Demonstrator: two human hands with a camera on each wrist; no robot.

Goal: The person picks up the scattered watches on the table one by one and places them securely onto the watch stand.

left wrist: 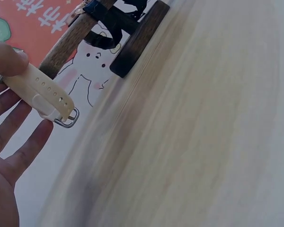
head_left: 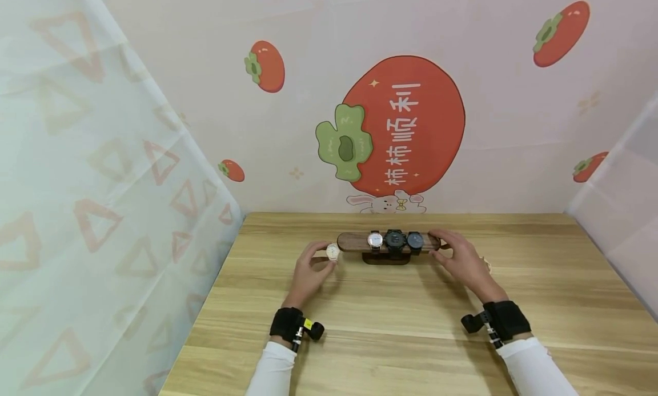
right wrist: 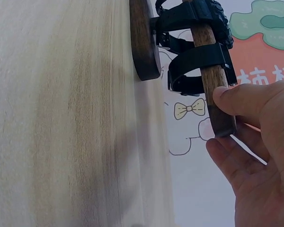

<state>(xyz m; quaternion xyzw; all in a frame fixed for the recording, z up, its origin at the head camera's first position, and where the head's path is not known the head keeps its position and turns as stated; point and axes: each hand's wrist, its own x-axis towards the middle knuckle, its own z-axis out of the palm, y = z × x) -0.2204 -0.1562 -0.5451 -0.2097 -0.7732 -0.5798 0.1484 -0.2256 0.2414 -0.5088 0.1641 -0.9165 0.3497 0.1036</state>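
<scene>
My left hand (head_left: 307,277) pinches a cream-strapped wristwatch (head_left: 333,252) just off the left end of a dark wooden watch stand (head_left: 353,242). In the left wrist view its cream strap (left wrist: 49,97) is buckled into a loop, and the bar's end is close behind it. Three watches are strapped round the bar: a light-faced one (head_left: 375,240), a bulky black one (head_left: 395,239) and a dark-faced one (head_left: 415,241). At the bar's other end, my right hand (head_left: 464,264) grips the tip, its thumb pressed on the wood in the right wrist view.
The stand's dark base (head_left: 386,259) rests on the wood-grain table (head_left: 380,339), near its back edge. Behind rises a backdrop (head_left: 493,116) printed with persimmons. A patterned white sheet (head_left: 118,224) borders the table at left, and a pale one (head_left: 624,213) at right.
</scene>
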